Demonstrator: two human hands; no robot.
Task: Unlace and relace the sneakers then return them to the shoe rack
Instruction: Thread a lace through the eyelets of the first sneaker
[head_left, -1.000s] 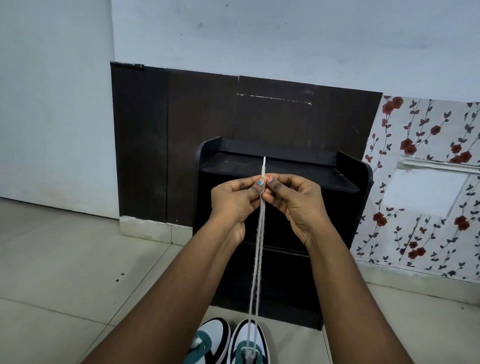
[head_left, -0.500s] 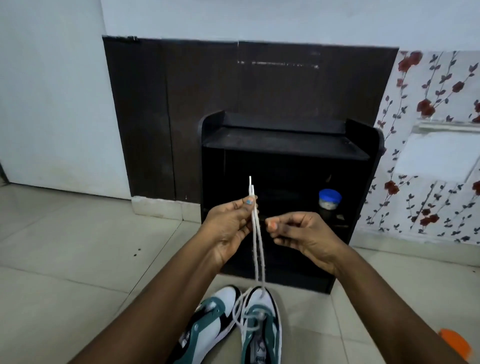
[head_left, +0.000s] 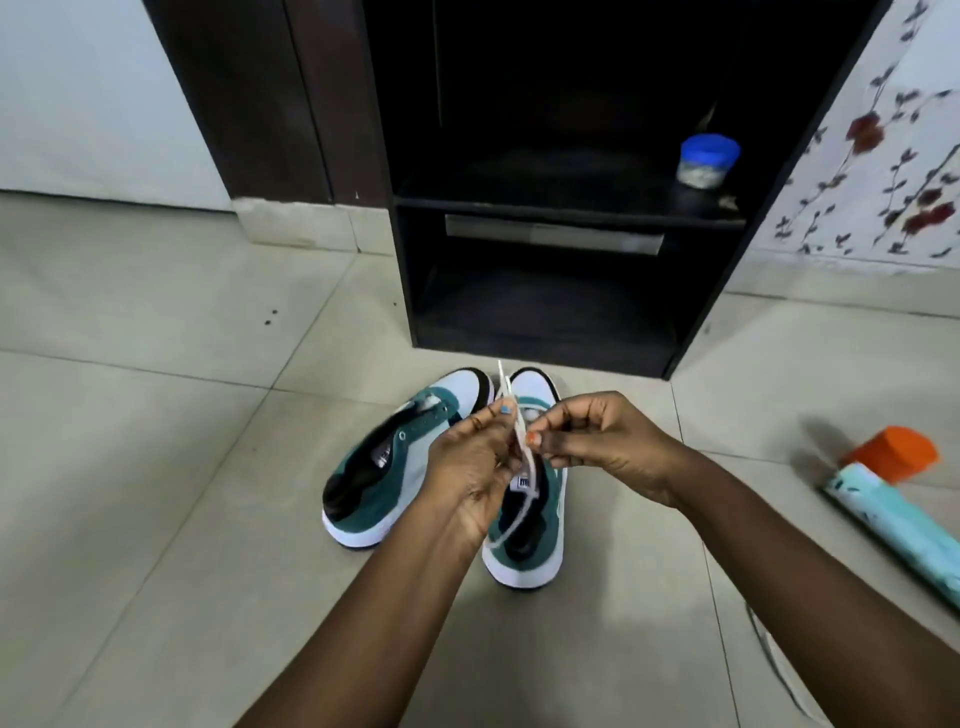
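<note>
Above the sneakers (head_left: 441, 462), hands lowered, right hand (head_left: 597, 447) now pinching lace (head_left: 522, 467) alongside left hand (head_left: 475, 467)

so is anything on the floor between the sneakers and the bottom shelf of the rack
Nothing visible: bare tile lies between the sneakers and the shoe rack. Both hands pinch the lace above them.

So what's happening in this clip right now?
A person is working on a white shoelace, held up in front of them. The left hand and right hand both pinch it near its tips. Below, two teal and white sneakers sit side by side on the tiled floor, in front of the black shoe rack, not yet returned.
</note>
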